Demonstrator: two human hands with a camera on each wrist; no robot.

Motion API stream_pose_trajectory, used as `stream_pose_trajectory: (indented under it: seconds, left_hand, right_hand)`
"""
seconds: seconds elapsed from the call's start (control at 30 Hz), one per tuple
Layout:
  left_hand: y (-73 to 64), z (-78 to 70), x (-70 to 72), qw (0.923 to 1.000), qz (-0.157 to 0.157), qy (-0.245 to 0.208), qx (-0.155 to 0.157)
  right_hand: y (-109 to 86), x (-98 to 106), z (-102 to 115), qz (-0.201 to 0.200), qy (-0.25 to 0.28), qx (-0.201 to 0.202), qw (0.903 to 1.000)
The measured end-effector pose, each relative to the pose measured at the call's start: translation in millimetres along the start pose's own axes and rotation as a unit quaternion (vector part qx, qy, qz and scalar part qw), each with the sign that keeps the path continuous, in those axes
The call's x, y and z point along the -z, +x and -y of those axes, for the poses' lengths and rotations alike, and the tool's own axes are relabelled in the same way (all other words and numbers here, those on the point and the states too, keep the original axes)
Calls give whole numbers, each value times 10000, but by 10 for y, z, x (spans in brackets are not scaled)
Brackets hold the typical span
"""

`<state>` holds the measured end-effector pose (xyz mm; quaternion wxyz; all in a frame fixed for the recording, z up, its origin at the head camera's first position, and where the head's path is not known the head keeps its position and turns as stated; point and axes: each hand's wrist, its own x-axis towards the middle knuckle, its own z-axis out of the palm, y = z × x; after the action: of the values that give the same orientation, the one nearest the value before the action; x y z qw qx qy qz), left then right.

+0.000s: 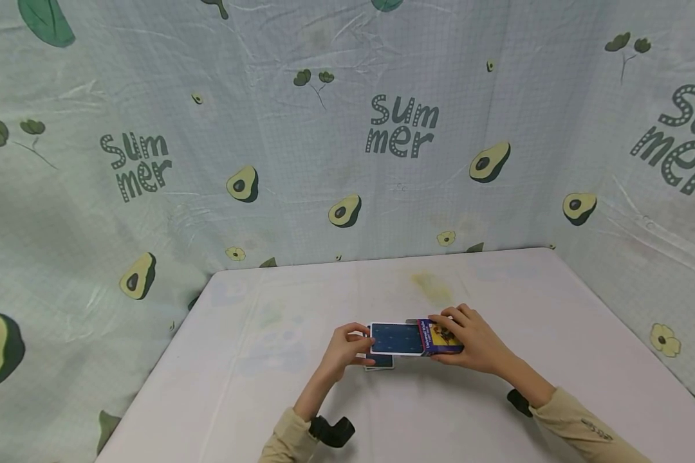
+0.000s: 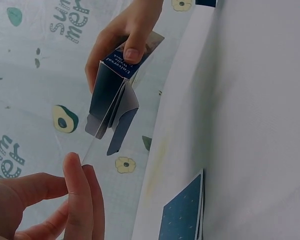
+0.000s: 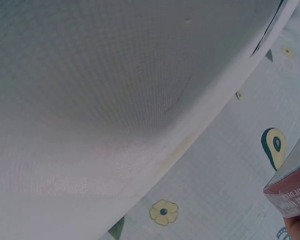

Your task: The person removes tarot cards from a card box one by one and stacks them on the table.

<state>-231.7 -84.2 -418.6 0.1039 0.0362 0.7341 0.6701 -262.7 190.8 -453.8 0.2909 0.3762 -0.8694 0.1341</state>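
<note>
My right hand (image 1: 479, 339) grips a small tarot card box (image 1: 440, 337) by its sides, above the table. The box's flaps (image 2: 125, 125) stand open toward my left hand (image 1: 344, 352). A dark blue card (image 1: 396, 339) with a white border sticks well out of the open end, and my left thumb and fingers pinch its outer end. In the left wrist view this card shows nearly edge-on. Below, several blue-backed cards (image 2: 182, 210) lie loosely stacked on the table. Only a corner of the box (image 3: 292, 192) and some fingers show in the right wrist view.
A white-covered table (image 1: 255, 379) spreads beneath both hands. Behind it and at both sides hangs a pale sheet (image 1: 301, 161) printed with avocados and lettering. Black bands (image 1: 332, 431) sit at both wrists, by the beige sleeves (image 1: 585, 424).
</note>
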Motion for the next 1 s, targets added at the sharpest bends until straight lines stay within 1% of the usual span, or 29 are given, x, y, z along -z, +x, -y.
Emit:
stream_pose_trajectory:
  seconds: [0.1,0.23,0.37,0.57,0.63,0.8,1.0]
  left_hand:
    - [-75,-88,-3,10000,0,20,-12]
    - [-103,-127,9,10000,-4,42,-34]
    - [-59,-78,27,10000,7,78,-49]
    - [85,86,69,10000,-42,56,10]
    - [110,118,78,10000,-76,48,25]
    - [134,141,91,9998,-155,97,6]
    - [146,119,100,9997,-208,100,41]
  right_hand:
    - [0,0,-2,35,14,-43,10000]
    - [-4,-1,-7,63,9,-79,9999]
    - [-9,-5,-14,52,-8,-70,10000]
    - [-17,-7,-22,28,1,-33,10000]
    - [-20,-6,-25,40,-3,-30,10000]
    - [-19,-1,-21,86,18,-76,9999]
    - [-9,2,-9,117,73,-135,9998]
